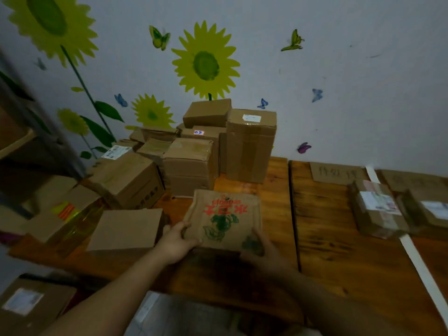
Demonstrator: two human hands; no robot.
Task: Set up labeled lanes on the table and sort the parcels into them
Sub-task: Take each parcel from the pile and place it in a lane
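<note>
The left hand and right hand each grip a near corner of a flat printed parcel, fingers curled round its edge. The parcel is just in front of the pile of boxes on the bench. A cardboard label lies right of that pile.

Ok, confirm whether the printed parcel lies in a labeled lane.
No: left hand and right hand hold the printed parcel left of the cardboard label.

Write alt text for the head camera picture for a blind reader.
The left hand and right hand grip a cardboard parcel printed red and green, at a wooden table. Stacked boxes stand behind; two parcels lie beside a white strip.
</note>
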